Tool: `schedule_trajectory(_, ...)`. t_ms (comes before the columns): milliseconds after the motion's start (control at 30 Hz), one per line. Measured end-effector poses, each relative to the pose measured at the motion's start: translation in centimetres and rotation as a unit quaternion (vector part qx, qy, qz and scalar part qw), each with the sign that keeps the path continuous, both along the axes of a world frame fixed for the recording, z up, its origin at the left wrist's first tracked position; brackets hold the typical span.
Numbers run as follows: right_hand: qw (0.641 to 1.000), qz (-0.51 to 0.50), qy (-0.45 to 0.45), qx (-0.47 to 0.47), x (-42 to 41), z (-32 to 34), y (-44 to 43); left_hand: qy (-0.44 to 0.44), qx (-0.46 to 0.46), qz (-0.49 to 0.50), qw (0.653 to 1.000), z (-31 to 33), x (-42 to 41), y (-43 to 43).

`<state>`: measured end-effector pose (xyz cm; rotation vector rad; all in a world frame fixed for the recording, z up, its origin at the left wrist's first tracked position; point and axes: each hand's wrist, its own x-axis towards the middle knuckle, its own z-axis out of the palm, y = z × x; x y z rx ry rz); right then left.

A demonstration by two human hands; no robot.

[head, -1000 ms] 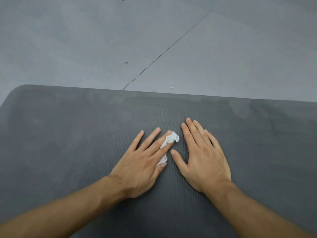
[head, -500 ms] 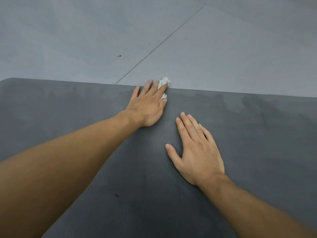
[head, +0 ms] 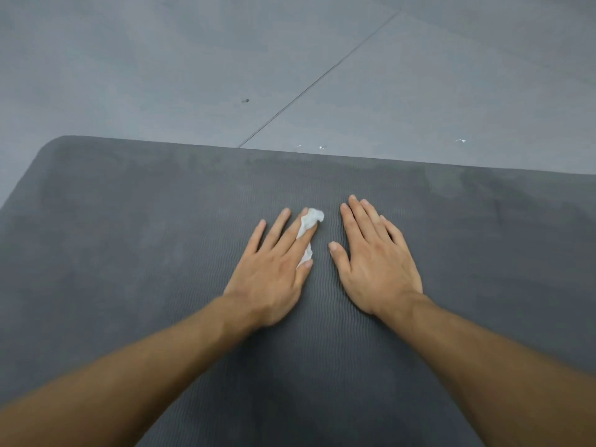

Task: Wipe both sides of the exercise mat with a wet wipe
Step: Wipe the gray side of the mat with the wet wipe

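A dark grey ribbed exercise mat [head: 129, 237] lies flat on the floor and fills the lower view. My left hand [head: 274, 266] presses a crumpled white wet wipe [head: 311, 221] flat against the mat with straight fingers; the wipe sticks out past the index finger and beside the thumb. My right hand [head: 374, 256] lies flat on the mat just to the right, fingers straight, holding nothing. Damp darker patches show along the mat's far edge.
Grey floor tiles [head: 193, 59] with a diagonal joint line stretch beyond the mat's far edge. A few tiny white scraps [head: 321, 147] lie on the floor just past that edge. The mat's rounded far-left corner [head: 54, 143] is in view.
My left hand slid the wipe out to the mat's far edge half a second ago and has pulled it back beside my right hand. The right hand stayed pressed on the mat.
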<state>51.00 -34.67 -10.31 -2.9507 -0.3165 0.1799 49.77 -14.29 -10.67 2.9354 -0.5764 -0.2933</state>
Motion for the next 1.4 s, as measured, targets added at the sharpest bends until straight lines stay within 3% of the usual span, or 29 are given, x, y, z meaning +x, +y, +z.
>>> schedule_trajectory(200,0.999,0.024,0.046,-0.003,0.6,0.2,-0.5,0.011,0.031,-0.020,0.999,0.2,-8.6,1.7)
schedule_trajectory(767,0.999,0.023,0.031,-0.005,-14.5,0.2,-6.1,0.041,0.019,0.021,0.999,1.0,-0.2,-1.0)
schedule_trajectory(1200,1.000,0.013,0.016,-0.021,-14.9,0.0,-6.4,0.029,0.031,-0.157,0.987,1.1,-14.2,-0.5)
schedule_trajectory(1400,1.000,0.013,0.012,-0.018,-14.8,0.0,-6.4,0.011,0.018,-0.074,0.997,0.8,-9.3,0.7)
